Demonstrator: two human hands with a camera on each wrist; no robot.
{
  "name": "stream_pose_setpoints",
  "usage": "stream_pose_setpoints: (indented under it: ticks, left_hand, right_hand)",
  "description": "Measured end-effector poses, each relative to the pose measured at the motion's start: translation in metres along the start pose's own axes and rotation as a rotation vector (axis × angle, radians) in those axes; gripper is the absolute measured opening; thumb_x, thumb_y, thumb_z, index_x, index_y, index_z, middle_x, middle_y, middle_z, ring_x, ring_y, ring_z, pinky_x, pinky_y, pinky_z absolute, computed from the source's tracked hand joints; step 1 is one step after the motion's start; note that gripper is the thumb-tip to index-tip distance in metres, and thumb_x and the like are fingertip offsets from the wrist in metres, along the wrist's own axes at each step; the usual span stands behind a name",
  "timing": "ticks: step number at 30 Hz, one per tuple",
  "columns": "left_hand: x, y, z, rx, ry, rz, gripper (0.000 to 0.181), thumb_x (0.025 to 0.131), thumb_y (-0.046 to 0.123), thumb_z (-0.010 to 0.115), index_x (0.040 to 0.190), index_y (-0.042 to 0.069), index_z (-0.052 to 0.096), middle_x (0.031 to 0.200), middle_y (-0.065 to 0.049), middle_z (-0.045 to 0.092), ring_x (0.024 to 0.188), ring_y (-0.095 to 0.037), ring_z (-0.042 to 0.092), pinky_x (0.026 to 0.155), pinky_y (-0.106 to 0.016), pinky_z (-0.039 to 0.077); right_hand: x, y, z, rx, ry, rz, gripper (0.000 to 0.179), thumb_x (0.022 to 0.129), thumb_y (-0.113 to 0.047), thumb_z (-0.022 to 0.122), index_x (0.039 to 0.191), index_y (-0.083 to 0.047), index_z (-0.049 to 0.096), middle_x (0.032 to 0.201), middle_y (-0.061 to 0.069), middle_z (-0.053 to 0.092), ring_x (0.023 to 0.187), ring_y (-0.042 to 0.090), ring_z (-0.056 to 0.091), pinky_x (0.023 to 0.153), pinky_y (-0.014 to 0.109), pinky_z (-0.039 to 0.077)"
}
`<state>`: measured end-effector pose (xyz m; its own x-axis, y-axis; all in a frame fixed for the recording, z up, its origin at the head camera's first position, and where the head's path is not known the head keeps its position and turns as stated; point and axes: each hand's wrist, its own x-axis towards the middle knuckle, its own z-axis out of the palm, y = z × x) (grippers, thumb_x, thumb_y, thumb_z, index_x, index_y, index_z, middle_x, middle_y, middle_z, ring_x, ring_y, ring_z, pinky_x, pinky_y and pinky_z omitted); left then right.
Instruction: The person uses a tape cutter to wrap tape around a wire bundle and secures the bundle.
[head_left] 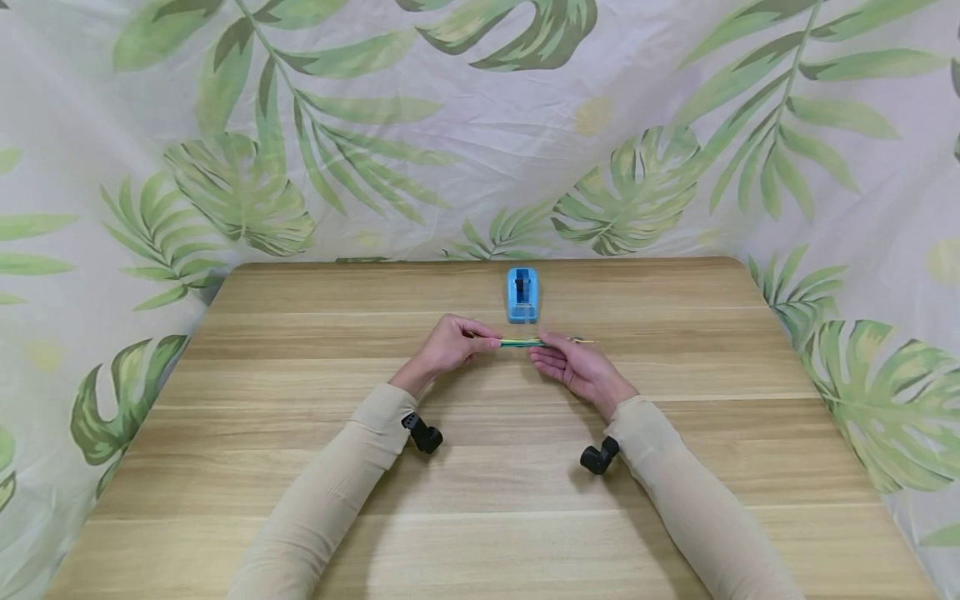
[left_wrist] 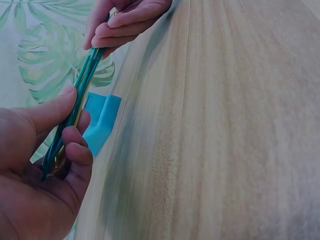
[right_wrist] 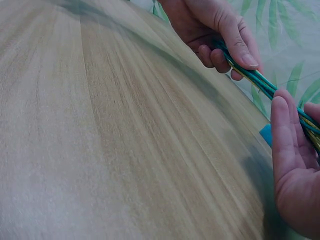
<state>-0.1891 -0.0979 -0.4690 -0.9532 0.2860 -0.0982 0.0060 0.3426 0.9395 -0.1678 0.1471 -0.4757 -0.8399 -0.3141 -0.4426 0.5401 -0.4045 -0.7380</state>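
A thin bundle of green and yellow wires [head_left: 519,342] stretches between my two hands over the far half of the table. My left hand [head_left: 450,342] pinches its left end between thumb and fingers, and a dark green tip pokes out by the palm in the left wrist view. At the other end, my right hand [head_left: 577,365] holds the wires between its thumb and fairly straight fingers; yellow ends stick out beyond it. Just behind the bundle stands a blue tape dispenser [head_left: 512,300], its toothed cutter edge [left_wrist: 85,102] showing in the left wrist view.
The wooden table [head_left: 487,550] has rounded far corners. Behind it and along its sides hangs a leaf-printed cloth [head_left: 480,150]. Small black cameras [head_left: 426,437] are strapped to both wrists over beige sleeves [head_left: 322,492].
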Motion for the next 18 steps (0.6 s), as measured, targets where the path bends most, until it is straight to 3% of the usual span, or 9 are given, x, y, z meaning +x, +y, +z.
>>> stream_pose_setpoints:
  ticks: [4,11,18]
  left_hand:
    - [0.0001,0.0003,0.0004,-0.001,0.006,0.0,0.012,0.087,0.012,0.08,0.098,0.005,0.081,0.072,-0.012,0.065,0.049,-0.01,0.044,0.045,-0.021,0.034]
    - [-0.0003,0.0007,0.0002,-0.004,0.018,0.007,0.013,0.085,0.009,0.082,0.097,0.004,0.08,0.07,-0.003,0.065,0.05,-0.008,0.043,0.046,-0.019,0.035]
    - [0.0,0.0016,0.0005,-0.026,0.009,0.002,0.014,0.085,0.011,0.082,0.098,0.005,0.08,0.074,-0.001,0.065,0.05,-0.007,0.042,0.046,-0.019,0.034]
  right_hand:
    - [-0.0006,-0.0002,-0.0005,0.0,-0.007,0.0,0.016,0.103,-0.008,0.057,0.1,-0.001,0.071,0.087,0.013,0.074,0.083,0.019,0.073,0.082,0.03,0.058]
    - [-0.0017,-0.001,-0.0011,-0.003,-0.021,-0.008,0.013,0.102,-0.003,0.058,0.111,0.004,0.065,0.088,0.016,0.074,0.084,0.021,0.073,0.083,0.032,0.058]
    - [-0.0014,-0.0023,-0.0019,-0.03,-0.035,-0.02,0.011,0.101,0.0,0.058,0.104,0.002,0.068,0.089,0.016,0.074,0.086,0.021,0.073,0.085,0.033,0.057]
